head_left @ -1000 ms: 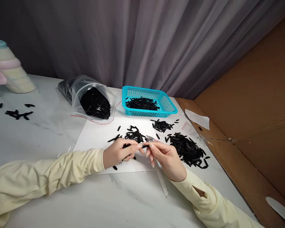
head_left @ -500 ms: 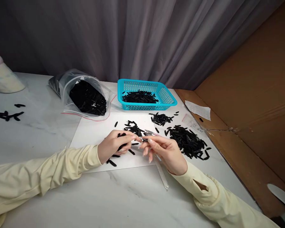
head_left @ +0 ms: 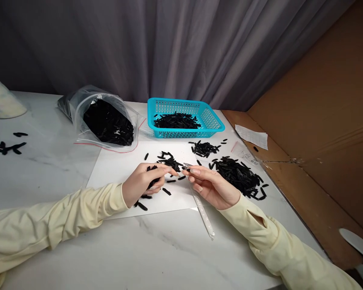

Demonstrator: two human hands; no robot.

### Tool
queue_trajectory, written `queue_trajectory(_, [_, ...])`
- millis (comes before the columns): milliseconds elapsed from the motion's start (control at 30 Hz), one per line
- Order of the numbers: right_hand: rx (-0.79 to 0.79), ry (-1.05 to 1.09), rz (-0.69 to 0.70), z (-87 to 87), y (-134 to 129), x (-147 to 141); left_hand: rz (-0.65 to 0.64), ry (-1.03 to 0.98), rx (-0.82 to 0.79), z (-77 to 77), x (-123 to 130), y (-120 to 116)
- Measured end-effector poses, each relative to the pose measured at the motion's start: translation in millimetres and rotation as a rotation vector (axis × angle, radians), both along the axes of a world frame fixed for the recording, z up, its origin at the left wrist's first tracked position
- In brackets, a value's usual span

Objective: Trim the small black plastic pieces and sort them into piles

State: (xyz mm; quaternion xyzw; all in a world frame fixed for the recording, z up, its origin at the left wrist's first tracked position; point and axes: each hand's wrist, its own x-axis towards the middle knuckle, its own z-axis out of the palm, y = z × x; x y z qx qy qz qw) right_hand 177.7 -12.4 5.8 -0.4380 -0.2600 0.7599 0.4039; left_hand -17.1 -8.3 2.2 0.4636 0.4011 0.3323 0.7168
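"Left hand (head_left: 143,181)?"
"One, curled around a clutch of black pieces (head_left: 152,173)."
"Right hand (head_left: 213,183)?"
"One, thumb and forefinger pinching what looks like a dark piece (head_left: 185,170), just beside the left fingertips."
"Portioned out?"
"Seemingly two piles: large pile (head_left: 237,176), right of the right hand; small pile (head_left: 205,149), beyond it. Blue basket (head_left: 186,133), beyond both hands, part-filled; finished or waiting, cannot tell."
"Outstanding?"
"Probably plenty: loose heap (head_left: 172,162) beyond the left fingertips; well-stocked bag (head_left: 76,112), forward-left of that hand."

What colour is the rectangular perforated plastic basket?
Bright turquoise blue; the basket shows best in the head view.
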Motion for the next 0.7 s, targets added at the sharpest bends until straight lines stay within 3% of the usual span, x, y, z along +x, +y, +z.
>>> queue_trajectory(200, [0.062, 0.055, 0.028, 1.6, 0, -1, 0.001, 0.020, 0.003, 0.1, 0, 0])
queue_trajectory(433, [0.256, -0.109, 0.129, 0.6, -6, -2, 0.001, 0.025, 0.013, 0.1, 0, -1])
queue_trajectory(700, [0.599, -0.312, 0.113, -1.3, -15, -4, -0.022, 0.089, 0.051, 1.4, 2, -1])
